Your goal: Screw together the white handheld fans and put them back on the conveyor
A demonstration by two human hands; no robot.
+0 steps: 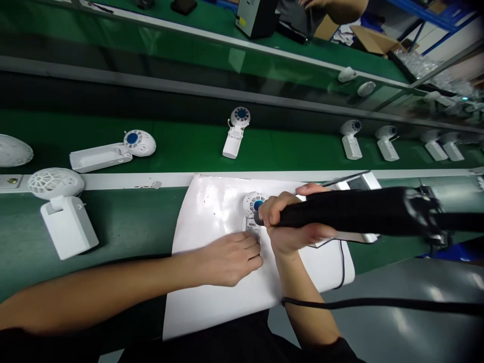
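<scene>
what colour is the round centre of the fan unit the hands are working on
Blue, seen best in the head view.

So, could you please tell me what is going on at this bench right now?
A person's right hand grips a black, rod-shaped tool, with its tip at a small white device lying on a white sheet. The left hand is at the lower end of that device, fingers curled. Similar white devices lie on the green surface beyond, spaced apart. Across the way, part of another person's arm shows.
</scene>
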